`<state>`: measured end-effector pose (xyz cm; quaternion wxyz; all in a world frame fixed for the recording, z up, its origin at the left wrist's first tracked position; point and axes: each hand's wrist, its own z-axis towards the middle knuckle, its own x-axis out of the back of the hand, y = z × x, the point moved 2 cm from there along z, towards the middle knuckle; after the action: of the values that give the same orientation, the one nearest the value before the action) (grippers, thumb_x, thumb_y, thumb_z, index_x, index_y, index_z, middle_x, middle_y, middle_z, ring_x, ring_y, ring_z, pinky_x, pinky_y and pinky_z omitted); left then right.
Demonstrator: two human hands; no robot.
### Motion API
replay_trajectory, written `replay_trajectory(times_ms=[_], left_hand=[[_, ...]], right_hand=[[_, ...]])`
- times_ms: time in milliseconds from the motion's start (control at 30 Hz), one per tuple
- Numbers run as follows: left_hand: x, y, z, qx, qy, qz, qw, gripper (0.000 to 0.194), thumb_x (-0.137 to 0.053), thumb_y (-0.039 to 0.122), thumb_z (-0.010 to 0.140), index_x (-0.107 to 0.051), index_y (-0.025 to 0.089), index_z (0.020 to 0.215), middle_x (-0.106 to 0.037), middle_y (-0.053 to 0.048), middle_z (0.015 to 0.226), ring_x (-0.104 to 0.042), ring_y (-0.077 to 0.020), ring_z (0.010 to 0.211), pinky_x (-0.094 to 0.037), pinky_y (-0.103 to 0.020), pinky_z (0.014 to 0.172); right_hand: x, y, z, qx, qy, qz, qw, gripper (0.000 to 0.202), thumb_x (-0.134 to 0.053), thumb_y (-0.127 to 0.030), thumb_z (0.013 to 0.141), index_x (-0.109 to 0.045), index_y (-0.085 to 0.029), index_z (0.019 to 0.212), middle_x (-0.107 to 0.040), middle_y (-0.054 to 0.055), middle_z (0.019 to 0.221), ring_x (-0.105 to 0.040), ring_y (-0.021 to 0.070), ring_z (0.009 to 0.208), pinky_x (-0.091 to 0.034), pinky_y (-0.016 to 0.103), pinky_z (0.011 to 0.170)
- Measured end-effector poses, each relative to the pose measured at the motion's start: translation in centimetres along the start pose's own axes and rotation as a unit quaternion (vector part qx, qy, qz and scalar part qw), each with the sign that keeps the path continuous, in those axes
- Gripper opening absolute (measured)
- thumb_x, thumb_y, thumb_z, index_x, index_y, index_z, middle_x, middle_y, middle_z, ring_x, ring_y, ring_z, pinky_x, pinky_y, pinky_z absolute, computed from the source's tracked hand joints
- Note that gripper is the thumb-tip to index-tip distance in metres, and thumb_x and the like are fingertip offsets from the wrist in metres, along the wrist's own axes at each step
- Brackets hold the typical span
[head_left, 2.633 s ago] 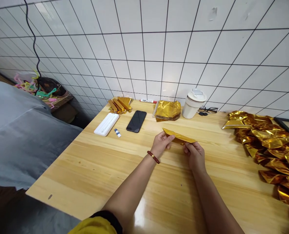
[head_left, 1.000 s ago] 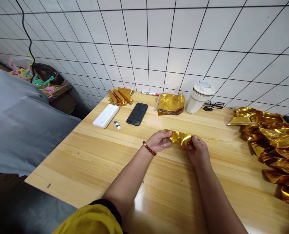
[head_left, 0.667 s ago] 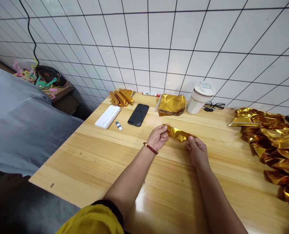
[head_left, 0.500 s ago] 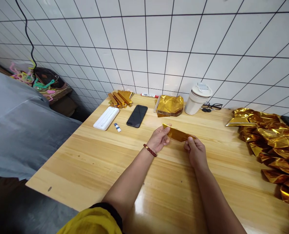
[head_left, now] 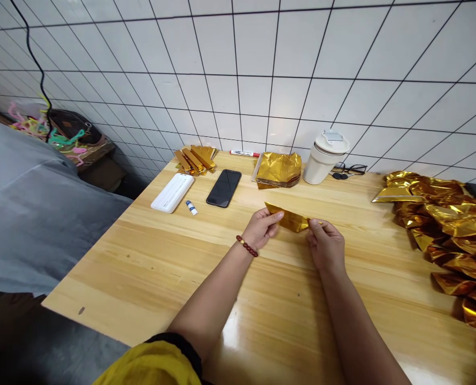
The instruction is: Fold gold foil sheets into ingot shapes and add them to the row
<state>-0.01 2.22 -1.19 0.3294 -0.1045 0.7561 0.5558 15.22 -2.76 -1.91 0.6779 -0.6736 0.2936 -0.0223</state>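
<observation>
A folded strip of shiny gold foil paper (head_left: pixel 292 220) is stretched between my two hands, above the wooden table (head_left: pixel 174 267). My left hand (head_left: pixel 265 225), with a dark red bead bracelet at the wrist, pinches its left end. The right end is pinched by the thumb and fingers of my right hand (head_left: pixel 326 243). Behind the strip lies a stack of gold foil sheets (head_left: pixel 279 168). A bundle of narrow gold strips (head_left: pixel 196 160) rests near the wall at the table's back left.
A white power bank (head_left: pixel 173 193), glue stick (head_left: pixel 191 208) and black phone (head_left: pixel 223 188) lie left. Behind are a marker (head_left: pixel 244 153), white cup (head_left: pixel 325 158) and glasses (head_left: pixel 349 170). Folded gold pieces (head_left: pixel 446 230) cover the right. A person in grey (head_left: pixel 41 198) is at left.
The strip has turned slightly in my hands, showing a slanted fold at its right end. My right hand has shifted a little to the right and its grip has changed.
</observation>
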Motion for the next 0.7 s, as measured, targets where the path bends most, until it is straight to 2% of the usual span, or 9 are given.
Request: replay_trajectory(times_ms=[100, 167, 267, 400, 500, 600, 700], left_hand=[[0.0, 0.4, -0.3, 0.042, -0.039, -0.025, 0.998, 0.038, -0.089, 0.029, 0.052, -0.065, 0.011, 0.075, -0.062, 0.002, 0.066, -0.036, 0.0016, 0.034, -0.018, -0.017, 0.034], [-0.1, 0.5, -0.4, 0.046, -0.050, -0.026, 0.997, 0.042, -0.089, 0.031, 0.054, -0.068, 0.013, 0.086, -0.065, 0.002, 0.072, -0.038, 0.0010, 0.034, -0.017, -0.017, 0.033], [-0.2, 0.4, -0.4, 0.036, -0.027, -0.007, 0.999, 0.048, -0.088, 0.039, 0.056, -0.068, 0.013, 0.092, -0.066, 0.001, 0.073, -0.036, 0.0014, 0.031, -0.014, -0.018, 0.033], [-0.2, -0.3, 0.0, 0.024, 0.031, 0.025, 0.999, 0.047, -0.088, 0.044, 0.053, -0.063, 0.011, 0.074, -0.063, 0.001, 0.064, -0.041, -0.0013, 0.032, -0.014, -0.018, 0.033], [-0.2, -0.5, 0.2, 0.012, 0.042, 0.030, 0.999, 0.048, -0.087, 0.047, 0.054, -0.064, 0.012, 0.078, -0.064, 0.001, 0.063, -0.043, -0.0025, 0.033, -0.015, -0.018, 0.033], [-0.3, -0.4, 0.2, -0.004, 0.050, 0.039, 0.998, 0.049, -0.085, 0.048, 0.055, -0.067, 0.012, 0.081, -0.062, 0.002, 0.060, -0.044, -0.0033, 0.033, -0.015, -0.018, 0.033], [-0.4, -0.3, 0.1, -0.012, 0.037, 0.053, 0.998, 0.047, -0.084, 0.049, 0.057, -0.069, 0.011, 0.081, -0.061, 0.002, 0.057, -0.042, -0.0034, 0.032, -0.016, -0.019, 0.034]], right_hand=[[0.3, 0.0, 0.2, 0.008, 0.007, 0.030, 1.000, 0.031, -0.085, -0.041, 0.061, -0.065, -0.018, 0.067, -0.045, -0.007, 0.054, -0.030, 0.0055, 0.048, -0.022, 0.022, 0.045], [0.5, 0.0, 0.3, 0.021, 0.005, 0.018, 1.000, 0.028, -0.082, -0.041, 0.065, -0.067, -0.018, 0.071, -0.044, -0.007, 0.055, -0.030, 0.0058, 0.048, -0.022, 0.022, 0.046], [0.7, 0.1, 0.2, 0.054, 0.006, -0.033, 0.998, 0.026, -0.080, -0.040, 0.069, -0.070, -0.018, 0.077, -0.045, -0.006, 0.057, -0.031, 0.0062, 0.050, -0.022, 0.022, 0.047], [0.7, -0.1, 0.0, 0.057, 0.001, -0.040, 0.998, 0.026, -0.079, -0.041, 0.071, -0.069, -0.018, 0.075, -0.044, -0.006, 0.055, -0.033, 0.0066, 0.050, -0.024, 0.023, 0.047], [0.4, -0.4, -0.2, 0.036, -0.025, -0.023, 0.999, 0.026, -0.079, -0.041, 0.071, -0.068, -0.017, 0.075, -0.047, -0.006, 0.053, -0.035, 0.0068, 0.048, -0.025, 0.022, 0.045], [0.2, -0.5, -0.4, 0.022, -0.039, -0.052, 0.998, 0.028, -0.078, -0.042, 0.071, -0.067, -0.018, 0.078, -0.046, -0.007, 0.047, -0.033, 0.0066, 0.043, -0.021, 0.022, 0.041], [0.3, -0.4, -0.6, 0.004, -0.040, -0.115, 0.993, 0.034, -0.075, -0.046, 0.074, -0.059, -0.018, 0.064, -0.051, -0.005, 0.045, -0.034, 0.0064, 0.038, -0.021, 0.022, 0.038]])
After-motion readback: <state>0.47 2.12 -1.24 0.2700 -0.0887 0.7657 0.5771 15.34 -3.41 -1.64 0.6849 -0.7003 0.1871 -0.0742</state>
